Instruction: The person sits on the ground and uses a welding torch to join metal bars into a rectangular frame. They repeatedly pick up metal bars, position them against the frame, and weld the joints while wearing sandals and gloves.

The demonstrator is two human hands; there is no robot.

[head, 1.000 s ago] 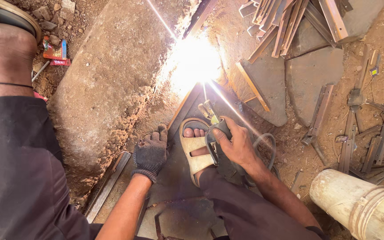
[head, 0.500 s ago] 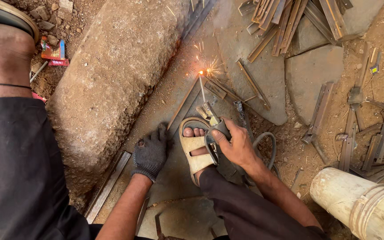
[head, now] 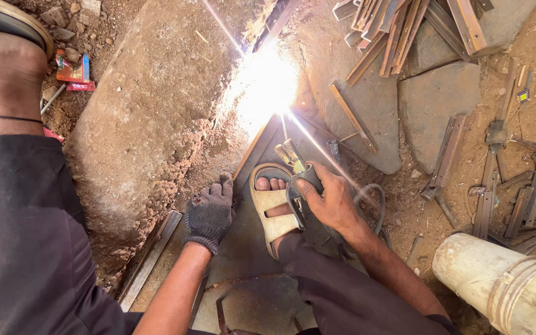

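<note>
In the right hand [head: 330, 201], the electrode holder [head: 302, 177] is gripped.

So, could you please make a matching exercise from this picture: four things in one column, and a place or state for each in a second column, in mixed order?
Things:
1. left hand
2. right hand
3. bucket
4. sandal

Places or states:
A. lying on its side at the lower right
B. wears a dark glove, pressed on the metal frame
C. on the foot, between the two hands
D. bare, gripping the electrode holder

Pairs: 1-B, 2-D, 3-A, 4-C
</note>
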